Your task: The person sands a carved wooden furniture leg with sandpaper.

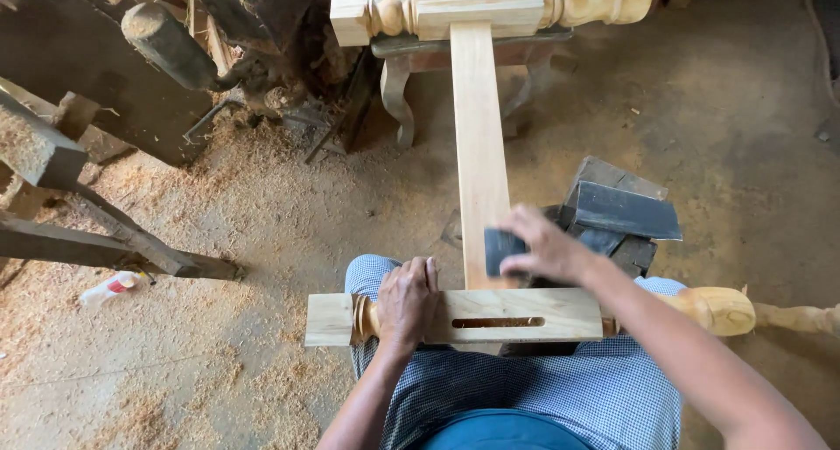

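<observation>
A: Hands first — left hand [408,299] is clamped palm-down over the near turned leg [516,315], fingers curled round it, right by its turned bead. Right hand [544,245] is closed on a dark sanding block [501,248], pressing it flat on the pale plank [479,152].

B: Where's the whole piece sit?

A: Near leg lies across the person's lap, checked cloth [560,389] under it. Plank runs from its slot away to a far turned leg [490,10], which rests on a small stool [455,56]. Sawdust all over the floor [219,231].

B: Axis?

A: Plank's long axis goes straight away from the person, near to far. Both legs lie crosswise to it, left to right, so it reads like a wide H.

B: Risks, imo?

A: Far end only rests on the stool; a hard push w/ the block could slide it off. Block's near the plank's right edge, so it might tip over and round that edge. Left grip slipping would let the near leg roll. Stack of dark sheets [617,214] just right of the block could get knocked.
</observation>
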